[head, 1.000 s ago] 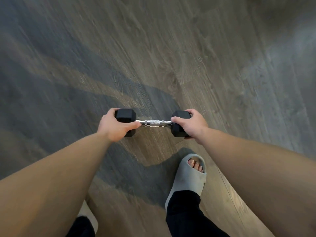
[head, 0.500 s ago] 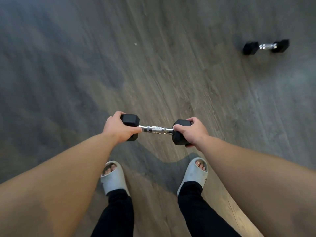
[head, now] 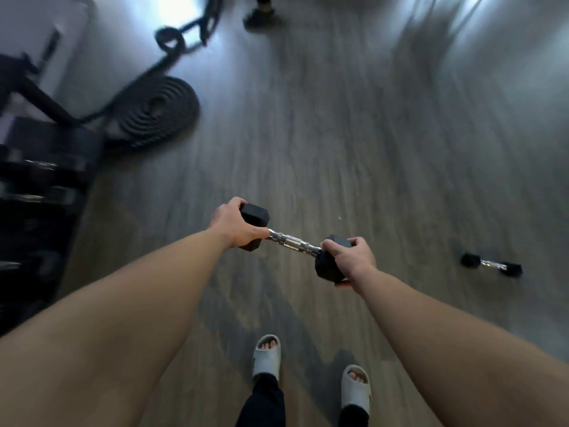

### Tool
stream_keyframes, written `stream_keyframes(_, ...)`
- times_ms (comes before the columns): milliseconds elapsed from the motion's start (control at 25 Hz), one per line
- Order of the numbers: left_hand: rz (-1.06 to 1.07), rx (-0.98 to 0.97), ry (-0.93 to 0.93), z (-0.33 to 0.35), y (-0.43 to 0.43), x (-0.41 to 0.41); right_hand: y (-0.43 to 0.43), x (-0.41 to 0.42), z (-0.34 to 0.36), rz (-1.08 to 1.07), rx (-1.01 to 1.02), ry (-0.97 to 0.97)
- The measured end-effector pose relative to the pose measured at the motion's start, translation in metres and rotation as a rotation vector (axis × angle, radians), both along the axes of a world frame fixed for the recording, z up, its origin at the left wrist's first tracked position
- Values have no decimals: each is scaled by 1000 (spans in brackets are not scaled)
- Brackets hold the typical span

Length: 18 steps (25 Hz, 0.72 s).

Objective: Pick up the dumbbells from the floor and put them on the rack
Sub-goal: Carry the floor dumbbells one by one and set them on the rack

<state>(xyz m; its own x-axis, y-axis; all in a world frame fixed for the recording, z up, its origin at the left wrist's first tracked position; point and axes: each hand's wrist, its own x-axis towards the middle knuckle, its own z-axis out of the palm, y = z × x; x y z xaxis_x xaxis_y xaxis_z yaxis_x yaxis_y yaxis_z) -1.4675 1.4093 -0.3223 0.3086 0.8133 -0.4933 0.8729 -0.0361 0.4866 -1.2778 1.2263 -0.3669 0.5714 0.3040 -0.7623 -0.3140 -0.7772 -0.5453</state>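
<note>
I hold a black hex dumbbell point(head: 292, 241) with a chrome handle in front of me, above the wood floor. My left hand point(head: 235, 224) grips its left head and my right hand point(head: 354, 260) grips its right head. The dumbbell tilts down to the right. A second, smaller dumbbell point(head: 491, 265) lies on the floor at the right. The dark dumbbell rack point(head: 40, 192) stands at the left edge, blurred, with several dumbbells on it.
A coiled black battle rope point(head: 160, 109) lies on the floor beyond the rack, its tail running to the back. A dark machine frame point(head: 34, 90) stands at the far left. My feet in grey slides point(head: 266, 355) are below the dumbbell.
My view has swung left and up: the rack and rope have come into sight and the floor dumbbell has shifted from upper right to lower right. Both hands keep their grip.
</note>
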Motion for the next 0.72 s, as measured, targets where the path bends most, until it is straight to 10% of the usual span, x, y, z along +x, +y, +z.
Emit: stream_keyframes(720,663,285,68,246,-153,-348,17,-291,204,708,308,94)
